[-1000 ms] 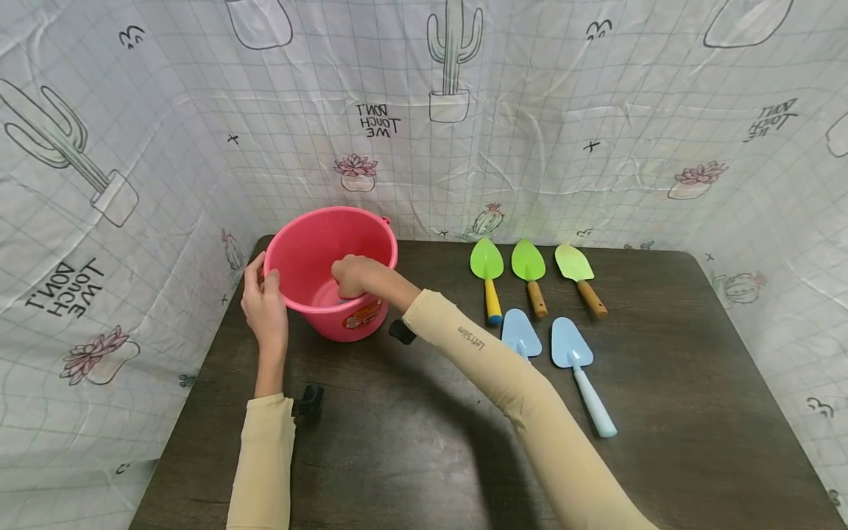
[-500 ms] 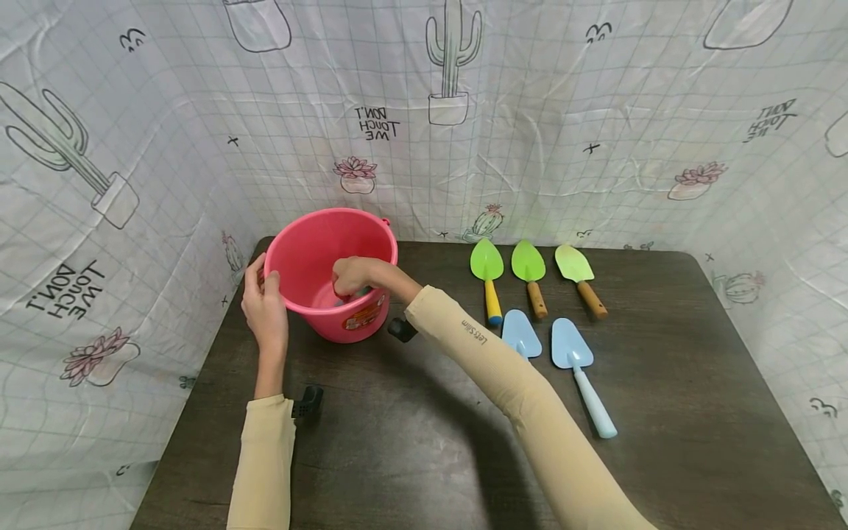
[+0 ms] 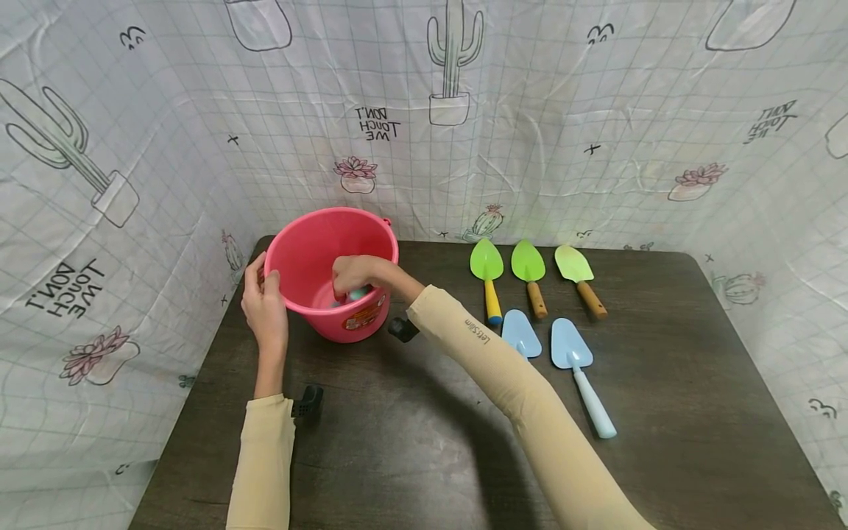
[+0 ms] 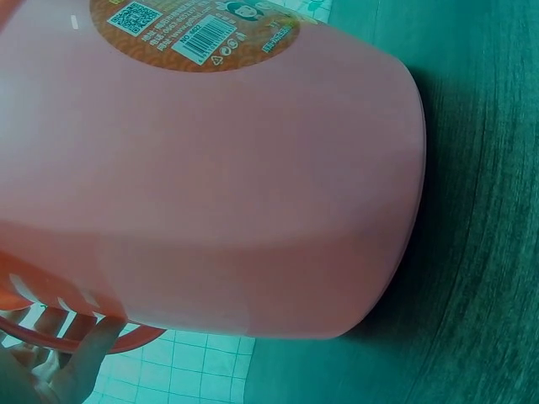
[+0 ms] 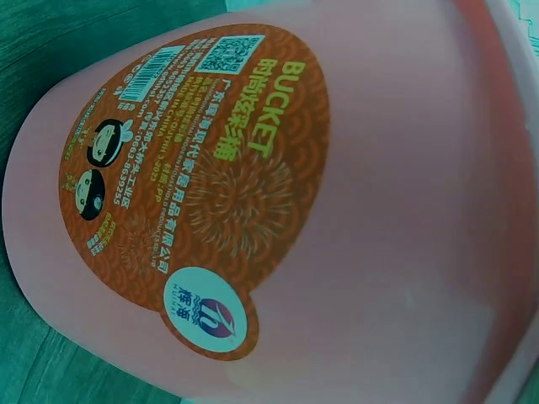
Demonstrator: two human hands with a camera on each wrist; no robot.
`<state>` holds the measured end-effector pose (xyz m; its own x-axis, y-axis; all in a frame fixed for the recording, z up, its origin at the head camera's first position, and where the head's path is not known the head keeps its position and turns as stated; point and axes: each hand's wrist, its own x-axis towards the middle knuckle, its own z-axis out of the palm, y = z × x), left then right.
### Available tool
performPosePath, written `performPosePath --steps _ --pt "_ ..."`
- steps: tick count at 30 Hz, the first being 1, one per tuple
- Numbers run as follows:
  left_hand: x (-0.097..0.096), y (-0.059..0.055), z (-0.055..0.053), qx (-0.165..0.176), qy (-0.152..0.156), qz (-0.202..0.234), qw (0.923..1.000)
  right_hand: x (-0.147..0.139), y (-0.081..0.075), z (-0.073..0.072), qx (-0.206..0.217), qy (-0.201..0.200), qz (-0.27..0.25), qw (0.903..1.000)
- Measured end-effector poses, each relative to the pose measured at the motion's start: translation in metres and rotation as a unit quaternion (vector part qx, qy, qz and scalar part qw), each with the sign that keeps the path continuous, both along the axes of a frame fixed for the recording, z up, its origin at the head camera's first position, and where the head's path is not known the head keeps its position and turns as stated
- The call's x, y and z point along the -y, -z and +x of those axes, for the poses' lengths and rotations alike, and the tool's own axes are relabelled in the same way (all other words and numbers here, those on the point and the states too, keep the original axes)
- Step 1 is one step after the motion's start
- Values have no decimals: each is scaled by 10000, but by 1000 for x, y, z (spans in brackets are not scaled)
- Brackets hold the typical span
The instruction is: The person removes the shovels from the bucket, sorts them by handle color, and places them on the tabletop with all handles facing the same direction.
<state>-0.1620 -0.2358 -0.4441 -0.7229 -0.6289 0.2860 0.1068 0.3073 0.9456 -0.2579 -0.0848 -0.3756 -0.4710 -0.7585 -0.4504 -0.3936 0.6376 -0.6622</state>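
A pink bucket (image 3: 311, 254) stands on the dark table at the back left, its orange label (image 4: 194, 34) facing forward. My left hand (image 3: 263, 305) grips its left rim, thumb outside toward the front; in the left wrist view its fingers (image 4: 88, 358) are at the rim. My right hand (image 3: 351, 274) reaches over the front right rim into the bucket, knuckles up and fingers bent downward. A small teal thing (image 3: 358, 294) shows below that hand, inside the bucket. The right fingertips are hidden, so I cannot tell what they hold. The right wrist view shows only the bucket's outer wall (image 5: 396, 219).
Right of the bucket lie three green-bladed trowels (image 3: 486, 261) in a row, one yellow-handled, two wooden-handled. Two light blue trowels (image 3: 571, 342) lie in front of them; my right sleeve (image 3: 490, 361) covers one's handle. A patterned cloth (image 3: 530, 110) hangs behind the table.
More of the teal thing shows under my right hand now. The right hand has shifted only slightly inside the bucket; the left hand and bucket have stayed put.
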Motion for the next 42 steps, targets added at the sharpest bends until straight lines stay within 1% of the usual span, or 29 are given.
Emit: performPosePath --steps 4,7,10,13,17,20,28,36,42 --pt "0 0 1 12 -10 12 10000 -4 0 -1 544 224 -443 9973" --pt "0 0 1 -13 1 1 10000 -6 -1 -1 923 268 -668 9931" --pt "0 0 2 -22 14 -7 10000 -7 -1 -2 1168 229 -733 9902" --pt "-1 0 2 -14 18 -5 10000 -7 -1 -2 1322 209 -757 9881" --pt "-1 1 2 -21 21 14 10000 -6 -1 -1 1381 191 -790 9871" --pt "-1 1 2 -36 33 23 10000 -6 -1 0 1349 170 -792 9875" --pt "0 2 3 -199 118 -67 9997 -5 2 0 1358 208 -852 9868" --pt "-1 3 1 -140 91 -47 9998 -7 1 0 1241 150 -895 9881" --pt "-1 3 2 -58 68 -14 10000 -7 1 0 1235 171 -957 9876"
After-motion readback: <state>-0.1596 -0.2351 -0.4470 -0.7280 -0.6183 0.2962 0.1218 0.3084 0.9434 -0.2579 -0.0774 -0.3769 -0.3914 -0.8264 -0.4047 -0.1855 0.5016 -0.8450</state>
